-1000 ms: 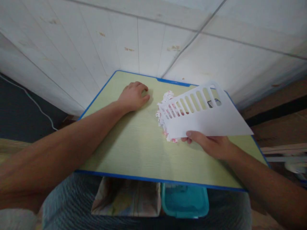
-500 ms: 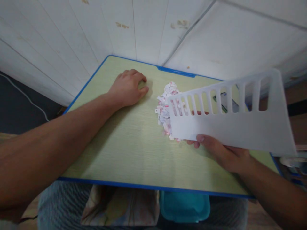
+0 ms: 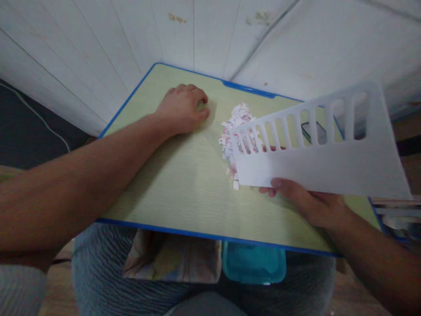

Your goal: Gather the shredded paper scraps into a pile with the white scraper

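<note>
My right hand [image 3: 305,199] grips the lower edge of a white plastic panel [image 3: 296,169] with a row of long slots, thumb on the near face and fingers behind. The panel stands tilted over the right side of the table, its narrow left end against a heap of small white and pink paper scraps [image 3: 239,115]. Part of the heap shows through the slots. My left hand [image 3: 184,109] rests on the table left of the heap, its fingers loosely curled and the thumb apart, with nothing visible in it.
The pale green table [image 3: 184,184] has a blue rim and stands against a white plank wall [image 3: 131,35]. A phone [image 3: 314,131] lies behind the panel, seen through its slots. Below the front edge are a patterned cloth container [image 3: 174,259] and a teal plastic tub [image 3: 255,263].
The camera view has tipped down and shifted a little. Relative to the table, the panel has moved slightly left, and a few scraps at its lower left corner have shifted left. My left hand stays put.
</note>
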The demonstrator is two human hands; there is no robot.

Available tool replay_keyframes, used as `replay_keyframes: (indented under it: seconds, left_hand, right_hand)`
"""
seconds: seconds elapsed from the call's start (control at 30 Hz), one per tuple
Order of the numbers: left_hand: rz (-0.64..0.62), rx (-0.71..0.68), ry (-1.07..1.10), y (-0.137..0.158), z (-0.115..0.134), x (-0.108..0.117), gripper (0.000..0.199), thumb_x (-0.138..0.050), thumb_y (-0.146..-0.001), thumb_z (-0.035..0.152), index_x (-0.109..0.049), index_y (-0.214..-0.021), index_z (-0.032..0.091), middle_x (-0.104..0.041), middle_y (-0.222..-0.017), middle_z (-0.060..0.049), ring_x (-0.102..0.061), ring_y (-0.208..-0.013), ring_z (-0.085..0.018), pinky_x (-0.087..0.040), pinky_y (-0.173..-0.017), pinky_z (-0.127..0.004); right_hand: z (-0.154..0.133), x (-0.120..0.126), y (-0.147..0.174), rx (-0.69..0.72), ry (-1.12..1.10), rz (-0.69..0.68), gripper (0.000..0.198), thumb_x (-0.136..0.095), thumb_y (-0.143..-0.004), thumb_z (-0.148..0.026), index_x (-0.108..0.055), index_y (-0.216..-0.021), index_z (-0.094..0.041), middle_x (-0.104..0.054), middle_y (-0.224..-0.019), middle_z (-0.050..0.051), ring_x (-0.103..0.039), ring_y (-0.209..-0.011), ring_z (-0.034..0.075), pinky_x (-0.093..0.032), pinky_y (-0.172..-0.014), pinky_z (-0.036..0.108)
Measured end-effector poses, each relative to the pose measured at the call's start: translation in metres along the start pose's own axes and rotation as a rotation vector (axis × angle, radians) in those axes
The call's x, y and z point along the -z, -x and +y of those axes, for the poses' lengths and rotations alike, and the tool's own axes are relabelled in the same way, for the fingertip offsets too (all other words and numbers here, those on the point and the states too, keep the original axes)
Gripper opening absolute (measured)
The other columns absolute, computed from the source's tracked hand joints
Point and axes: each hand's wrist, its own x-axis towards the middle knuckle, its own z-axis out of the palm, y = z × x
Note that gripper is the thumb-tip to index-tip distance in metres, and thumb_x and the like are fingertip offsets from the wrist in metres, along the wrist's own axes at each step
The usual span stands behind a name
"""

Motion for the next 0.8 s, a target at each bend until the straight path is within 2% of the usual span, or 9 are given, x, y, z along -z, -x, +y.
replay_keyframes:
  seconds: [0.13,0.23,0.3,0.4,0.5,0.63,0.7,0.8]
  left_hand:
    - [-0.021,0.002,-0.012,0.004,0.002,0.004,0.044,-0.058,-0.107,0.045,-0.079,-0.142,0.029,-0.076,-0.155,-0.009,-0.065,-0.149,-0.039,-0.048,-0.133,-0.060]
    - [-0.036,-0.001,0.001,0.004,0.003,0.006,0.046,-0.057,-0.107,0.046,-0.079,-0.145,0.031,-0.076,-0.154,-0.005,-0.065,-0.149,-0.038,-0.048,-0.133,-0.060]
    - [-0.043,0.003,0.014,0.004,0.002,0.005,0.046,-0.057,-0.108,0.047,-0.079,-0.145,0.034,-0.076,-0.155,-0.005,-0.064,-0.149,-0.038,-0.048,-0.132,-0.060]
    - [-0.036,0.000,0.038,0.002,-0.002,0.001,0.045,-0.057,-0.108,0.048,-0.079,-0.145,0.037,-0.076,-0.154,-0.004,-0.064,-0.148,-0.037,-0.049,-0.131,-0.061]
    - [-0.017,-0.027,0.059,-0.001,-0.006,-0.004,0.044,-0.058,-0.106,0.049,-0.080,-0.143,0.035,-0.078,-0.149,-0.004,-0.064,-0.147,-0.037,-0.049,-0.129,-0.061]
    - [-0.005,-0.040,0.075,-0.003,-0.008,-0.008,0.045,-0.057,-0.107,0.051,-0.079,-0.142,0.034,-0.077,-0.151,-0.004,-0.063,-0.146,-0.037,-0.049,-0.129,-0.060]
    - [-0.009,-0.038,0.086,-0.003,-0.008,-0.010,0.047,-0.055,-0.107,0.050,-0.078,-0.144,0.031,-0.075,-0.154,-0.006,-0.062,-0.148,-0.037,-0.048,-0.130,-0.060]
    - [-0.009,-0.042,0.093,-0.003,-0.007,-0.011,0.049,-0.054,-0.107,0.050,-0.076,-0.145,0.028,-0.075,-0.154,-0.008,-0.061,-0.150,-0.037,-0.047,-0.130,-0.058]
  right_hand:
    - [-0.002,-0.001,0.000,0.088,0.008,-0.049,0.019,-0.078,-0.105,-0.028,-0.091,-0.096,-0.039,-0.091,-0.100,-0.005,-0.086,-0.105,0.032,-0.067,-0.111,0.048]
    - [-0.005,0.001,-0.001,0.073,0.008,-0.060,0.015,-0.080,-0.105,-0.031,-0.092,-0.098,-0.038,-0.090,-0.098,-0.004,-0.085,-0.099,0.031,-0.067,-0.107,0.047]
    - [-0.010,0.002,-0.002,0.027,-0.022,-0.014,0.018,-0.079,-0.106,-0.034,-0.090,-0.093,-0.036,-0.088,-0.089,-0.003,-0.083,-0.089,0.029,-0.068,-0.100,0.046]
    - [-0.023,0.002,-0.003,-0.050,-0.086,0.077,0.032,-0.077,-0.108,-0.038,-0.083,-0.078,-0.031,-0.083,-0.077,-0.001,-0.079,-0.074,0.026,-0.067,-0.090,0.044]
    - [-0.037,-0.005,0.004,-0.118,-0.106,0.116,0.041,-0.076,-0.109,-0.041,-0.077,-0.070,-0.030,-0.083,-0.076,0.000,-0.080,-0.077,0.026,-0.065,-0.096,0.044]
    - [-0.044,-0.023,0.023,-0.178,-0.124,0.170,0.040,-0.073,-0.111,-0.037,-0.081,-0.073,-0.030,-0.086,-0.082,0.000,-0.082,-0.084,0.026,-0.062,-0.104,0.041]
    - [-0.046,-0.033,0.030,-0.222,-0.150,0.234,0.041,-0.072,-0.110,-0.037,-0.082,-0.071,-0.029,-0.086,-0.081,0.001,-0.083,-0.081,0.026,-0.064,-0.099,0.040]
    - [-0.048,-0.044,0.035,-0.301,-0.220,0.346,0.038,-0.075,-0.106,-0.036,-0.083,-0.070,-0.027,-0.084,-0.074,0.003,-0.079,-0.069,0.025,-0.066,-0.082,0.039]
